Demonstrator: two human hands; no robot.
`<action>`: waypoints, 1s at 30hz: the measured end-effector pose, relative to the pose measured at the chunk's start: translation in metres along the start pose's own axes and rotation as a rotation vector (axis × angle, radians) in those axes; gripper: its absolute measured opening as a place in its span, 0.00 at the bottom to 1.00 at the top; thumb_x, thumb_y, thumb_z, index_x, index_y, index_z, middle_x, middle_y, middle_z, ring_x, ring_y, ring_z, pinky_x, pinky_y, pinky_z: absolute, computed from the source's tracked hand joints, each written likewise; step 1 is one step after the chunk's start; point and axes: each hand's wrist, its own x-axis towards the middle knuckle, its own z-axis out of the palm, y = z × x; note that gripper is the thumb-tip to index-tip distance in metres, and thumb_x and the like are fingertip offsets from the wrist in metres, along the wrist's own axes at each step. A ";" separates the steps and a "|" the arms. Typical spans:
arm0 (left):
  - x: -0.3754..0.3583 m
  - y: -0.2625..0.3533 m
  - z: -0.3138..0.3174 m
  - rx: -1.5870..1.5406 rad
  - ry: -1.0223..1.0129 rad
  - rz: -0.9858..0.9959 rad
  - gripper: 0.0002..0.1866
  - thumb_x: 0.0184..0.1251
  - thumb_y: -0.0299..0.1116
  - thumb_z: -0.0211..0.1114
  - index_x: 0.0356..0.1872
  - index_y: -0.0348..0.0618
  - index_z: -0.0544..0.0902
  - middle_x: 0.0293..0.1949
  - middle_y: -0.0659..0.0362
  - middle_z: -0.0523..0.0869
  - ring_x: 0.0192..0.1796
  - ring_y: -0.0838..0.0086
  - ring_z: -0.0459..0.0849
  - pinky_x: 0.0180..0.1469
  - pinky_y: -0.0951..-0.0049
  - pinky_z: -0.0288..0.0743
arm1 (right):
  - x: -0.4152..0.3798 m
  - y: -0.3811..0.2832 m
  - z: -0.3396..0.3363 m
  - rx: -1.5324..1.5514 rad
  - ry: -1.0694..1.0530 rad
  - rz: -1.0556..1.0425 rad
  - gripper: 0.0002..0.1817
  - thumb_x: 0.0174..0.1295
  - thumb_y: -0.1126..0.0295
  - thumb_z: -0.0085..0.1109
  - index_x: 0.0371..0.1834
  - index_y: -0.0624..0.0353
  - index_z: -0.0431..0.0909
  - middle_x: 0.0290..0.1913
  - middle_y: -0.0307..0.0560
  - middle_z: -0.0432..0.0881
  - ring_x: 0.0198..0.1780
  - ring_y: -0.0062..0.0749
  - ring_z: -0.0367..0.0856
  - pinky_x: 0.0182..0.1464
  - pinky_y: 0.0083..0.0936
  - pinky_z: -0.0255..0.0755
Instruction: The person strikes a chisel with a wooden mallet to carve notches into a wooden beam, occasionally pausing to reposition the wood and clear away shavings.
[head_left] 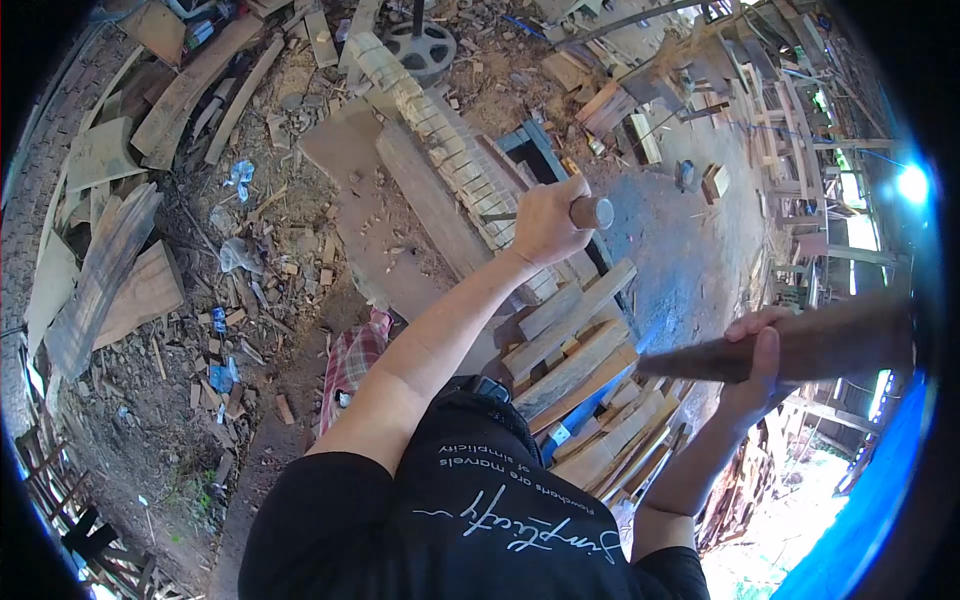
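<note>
My left hand [546,226] is closed around the round wooden handle of a chisel [597,212]. The handle's end sticks out past my thumb, and a thin dark blade points left over a long timber beam [408,98] with a row of cut notches. Whether the blade touches the wood cannot be made out. Off to the right, my right hand [757,368] grips a club-shaped wooden mallet [845,338], raised apart from the chisel and blurred. Its narrow end points left and its thick end right. A wide plank [425,195] lies alongside the beam.
Several stacked boards [575,365] lie close in front of my body. A checked red cloth [352,365] hangs at the left. Wood offcuts, chips and plastic scraps litter the ground. A spoked metal wheel [420,50] stands beyond the beam. A blue-framed opening [530,145] lies behind my left hand.
</note>
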 end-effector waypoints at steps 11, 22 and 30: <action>-0.020 -0.010 0.012 0.141 -0.178 0.111 0.07 0.49 0.33 0.66 0.27 0.47 0.76 0.23 0.54 0.82 0.27 0.56 0.82 0.29 0.57 0.70 | -0.031 0.036 -0.003 -0.262 0.091 0.631 0.36 0.48 0.73 0.72 0.60 0.72 0.64 0.39 0.50 0.79 0.39 0.32 0.79 0.39 0.29 0.75; -0.003 0.017 -0.006 -0.053 -0.031 0.306 0.10 0.53 0.36 0.69 0.27 0.49 0.73 0.21 0.58 0.79 0.24 0.58 0.78 0.28 0.61 0.67 | -0.046 0.025 -0.001 -0.106 0.123 0.335 0.31 0.58 0.74 0.58 0.65 0.69 0.59 0.30 0.50 0.75 0.26 0.30 0.76 0.32 0.23 0.72; 0.001 0.010 -0.010 -0.040 -0.009 0.213 0.10 0.52 0.34 0.69 0.25 0.50 0.73 0.21 0.58 0.80 0.24 0.57 0.78 0.28 0.60 0.67 | -0.051 0.024 0.007 -0.148 0.101 0.453 0.36 0.53 0.72 0.65 0.63 0.67 0.57 0.32 0.46 0.76 0.28 0.29 0.77 0.36 0.26 0.71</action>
